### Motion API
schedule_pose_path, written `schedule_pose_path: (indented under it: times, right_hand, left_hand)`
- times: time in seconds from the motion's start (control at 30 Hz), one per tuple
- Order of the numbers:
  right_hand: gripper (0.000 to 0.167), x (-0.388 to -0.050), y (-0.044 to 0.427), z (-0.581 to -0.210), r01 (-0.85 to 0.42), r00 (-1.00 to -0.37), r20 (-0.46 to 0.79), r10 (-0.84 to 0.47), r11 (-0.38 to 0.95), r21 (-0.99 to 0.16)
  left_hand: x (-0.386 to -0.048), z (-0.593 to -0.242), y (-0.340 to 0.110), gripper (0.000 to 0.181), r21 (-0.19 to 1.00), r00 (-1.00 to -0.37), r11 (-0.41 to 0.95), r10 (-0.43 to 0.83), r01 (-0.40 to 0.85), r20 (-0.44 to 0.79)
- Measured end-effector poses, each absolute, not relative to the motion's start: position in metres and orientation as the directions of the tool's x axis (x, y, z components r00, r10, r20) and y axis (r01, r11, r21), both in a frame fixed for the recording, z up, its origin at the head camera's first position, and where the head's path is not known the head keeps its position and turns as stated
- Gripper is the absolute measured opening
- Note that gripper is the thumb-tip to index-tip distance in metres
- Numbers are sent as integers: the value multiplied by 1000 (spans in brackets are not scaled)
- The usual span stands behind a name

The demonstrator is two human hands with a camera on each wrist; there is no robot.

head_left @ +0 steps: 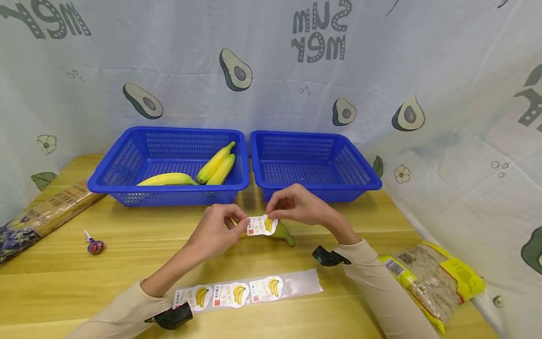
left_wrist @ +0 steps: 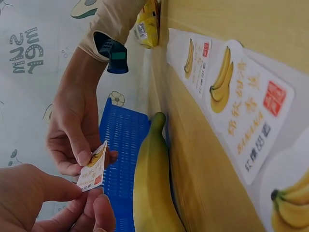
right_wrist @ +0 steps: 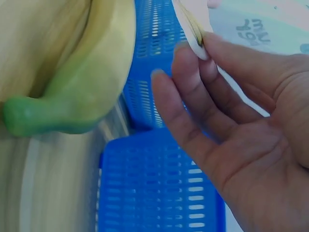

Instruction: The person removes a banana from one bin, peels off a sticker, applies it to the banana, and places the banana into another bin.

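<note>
While the left hand (head_left: 217, 231) and right hand (head_left: 301, 207) pinched opposite ends of the sticker (head_left: 260, 226) above the worktop (head_left: 372, 221), it seemed light, bendable, likely tacky-backed, best held by its edges.

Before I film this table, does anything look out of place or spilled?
The lollipop looks out of place: it lies loose toward the table's left, apart from the bananas and the label held by the left hand and right hand. I see no spill.

Smooth paper label (head_left: 259, 226) — plastic baskets (head_left: 169, 189)
</note>
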State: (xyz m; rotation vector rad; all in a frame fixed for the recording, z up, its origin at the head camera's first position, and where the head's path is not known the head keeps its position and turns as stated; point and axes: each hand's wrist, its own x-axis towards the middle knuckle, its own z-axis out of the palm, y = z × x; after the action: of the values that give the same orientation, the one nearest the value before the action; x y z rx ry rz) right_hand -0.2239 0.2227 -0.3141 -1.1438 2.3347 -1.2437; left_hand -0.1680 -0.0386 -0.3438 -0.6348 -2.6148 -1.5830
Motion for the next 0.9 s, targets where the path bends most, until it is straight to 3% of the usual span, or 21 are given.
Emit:
schedule_pose_path:
  times: [0.37, 0.9]
  right_hand:
    - [5, -223, 214, -325, -549, -712, 174, -680, 385, -742]
    - [4, -227, 208, -341, -567, -770, 208, -603, 497, -657]
  left_hand:
    - [-178, -350, -40, 12, 766, -906, 491, 297, 416, 302]
    - [-192, -358, -40, 12, 760, -926, 535, 283, 368, 249]
